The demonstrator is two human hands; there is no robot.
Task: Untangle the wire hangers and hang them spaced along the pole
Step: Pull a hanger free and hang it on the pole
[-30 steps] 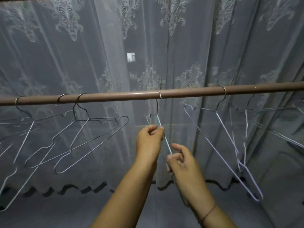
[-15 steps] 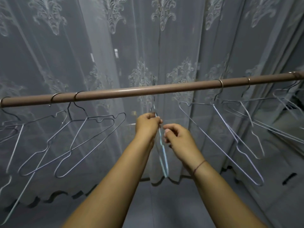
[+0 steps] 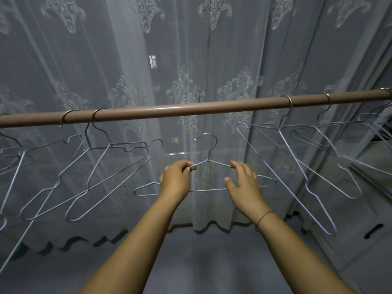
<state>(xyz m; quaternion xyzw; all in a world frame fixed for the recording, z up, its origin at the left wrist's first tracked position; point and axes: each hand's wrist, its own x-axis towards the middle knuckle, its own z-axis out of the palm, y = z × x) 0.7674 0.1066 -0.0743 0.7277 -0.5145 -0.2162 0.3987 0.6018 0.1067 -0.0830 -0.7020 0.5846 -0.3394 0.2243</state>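
Head view, single moment.

- Pole [image 3: 191, 108]: brown, runs across the view, right end slightly higher. Lace curtain [image 3: 127, 49] hangs behind it.
- Hanger [image 3: 208, 152]: grey wire, held face-on below the middle of the pole. Its hook is just under the pole and not touching it. Shoulders slope down to both sides; bottom bar runs level behind the two hands.
- Left hand [image 3: 177, 181]: fingers curled, pinching the hanger's left shoulder wire close to the neck.
- Right hand [image 3: 244, 183]: fingers spread and nearly straight, not closed on anything. Forefinger tip touches the right shoulder wire; thumb stands apart below it. A thin cord [image 3: 265, 217] circles this wrist.
- Left hangers [image 3: 110, 143]: two hooks sit on the pole near each other, well left of the hands. Bodies are tilted and overlap one another. More wire shows at the far left edge; the count there is unclear.
- Right hangers [image 3: 280, 130]: two hooks on the pole, spaced apart, bodies tilted and crossing lower down. Further wires at the far right end; cannot tell how many.
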